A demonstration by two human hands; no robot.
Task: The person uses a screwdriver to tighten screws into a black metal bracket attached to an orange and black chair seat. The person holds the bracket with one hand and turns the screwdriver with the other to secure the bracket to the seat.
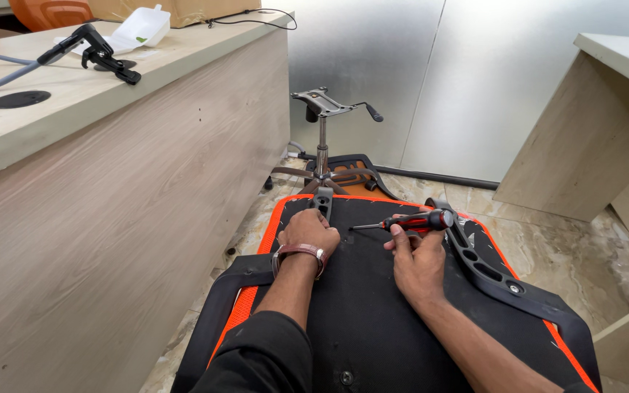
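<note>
The person leans over an upturned chair seat (373, 306), its black underside edged in orange, lying on the marble floor (547, 233). The right hand (418, 263) has its fingers (400, 234) curled around a screwdriver (409, 222) with a red and black handle, pinching it near the shaft end of the grip; the thin metal shaft lies almost level and points across toward the other hand, its tip just short of those knuckles. The left hand (309, 229), a brown watch strap (298, 251) on its wrist, rests on the seat's underside with its fingers bent under and pressed together at the base of a black bracket (322, 200) that sticks up just beyond the fingertips; whether they pinch anything small beneath them I cannot tell. Just beside the right fingers, on their outer side, a black plastic armrest piece (485, 269) with slots runs diagonally along the seat edge. Beyond both sets of fingers, well apart from them, stands the chair base (325, 164) with its gas column and a metal tilt plate (322, 102) with a lever on top. Off past the left fingers rises a long wooden surface (74, 94) carrying a black handheld tool (92, 51) on a grey cable and a white plastic container (140, 29).
</note>
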